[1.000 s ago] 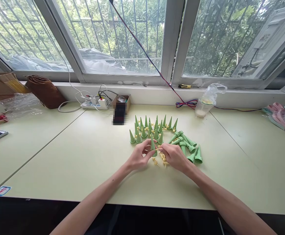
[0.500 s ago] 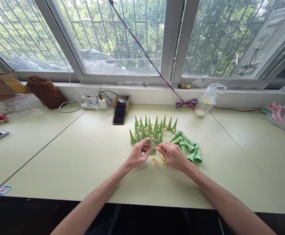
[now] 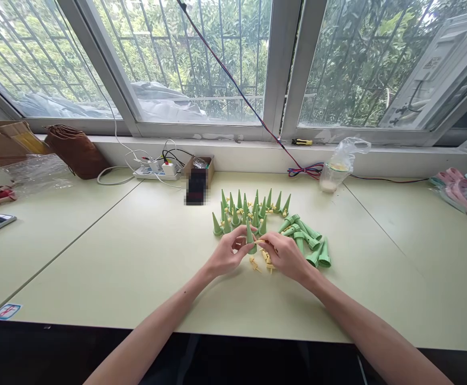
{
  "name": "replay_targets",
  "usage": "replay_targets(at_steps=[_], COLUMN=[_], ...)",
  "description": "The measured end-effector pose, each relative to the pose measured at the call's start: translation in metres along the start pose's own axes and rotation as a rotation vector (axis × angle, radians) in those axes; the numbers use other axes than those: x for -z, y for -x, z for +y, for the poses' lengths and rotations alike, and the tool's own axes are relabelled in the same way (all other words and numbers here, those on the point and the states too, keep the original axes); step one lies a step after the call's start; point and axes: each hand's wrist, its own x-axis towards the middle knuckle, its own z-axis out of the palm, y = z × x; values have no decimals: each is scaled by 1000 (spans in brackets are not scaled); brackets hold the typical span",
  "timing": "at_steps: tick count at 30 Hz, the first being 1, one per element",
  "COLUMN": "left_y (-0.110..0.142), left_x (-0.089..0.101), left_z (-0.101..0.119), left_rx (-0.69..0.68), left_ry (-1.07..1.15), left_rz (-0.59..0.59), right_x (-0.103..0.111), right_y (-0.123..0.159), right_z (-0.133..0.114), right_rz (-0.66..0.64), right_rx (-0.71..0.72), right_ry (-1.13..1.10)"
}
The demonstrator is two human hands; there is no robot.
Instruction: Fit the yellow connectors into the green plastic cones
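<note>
My left hand (image 3: 228,254) pinches a green plastic cone (image 3: 250,237), held point up above the table. My right hand (image 3: 285,255) pinches a small yellow piece (image 3: 262,242) against the cone's side. Behind my hands several green cones (image 3: 244,210) stand upright in a cluster, some with yellow pieces fitted. To the right several more green cones (image 3: 306,240) lie on their sides in a heap. A few loose yellow pieces (image 3: 264,261) lie on the pale table (image 3: 137,256) just under my hands.
A power strip with cables (image 3: 155,168) and a small box (image 3: 198,176) sit at the back by the window sill. A plastic cup in a bag (image 3: 333,171) stands back right. A brown pouch (image 3: 75,149) and cardboard lie far left, coloured clips (image 3: 461,192) far right.
Both hands have lifted the cone slightly and drawn closer together; my right hand has brought the yellow piece up to the cone. The view shifted very slightly.
</note>
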Motion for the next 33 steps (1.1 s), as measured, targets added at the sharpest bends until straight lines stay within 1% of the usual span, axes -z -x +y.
replay_targets(at_steps=[12, 20, 33], left_y=[2, 3, 2], left_x=[-3, -4, -5], left_z=[-8, -6, -2], left_rx=[-27, -30, -24], left_ry=[-61, -57, 4], left_rz=[38, 37, 32], right_x=[-1, 0, 1], right_y=[0, 1, 0], right_z=[0, -1, -2], right_rz=[-13, -16, -40], right_rx=[-21, -15, -74], right_ry=[-65, -54, -41])
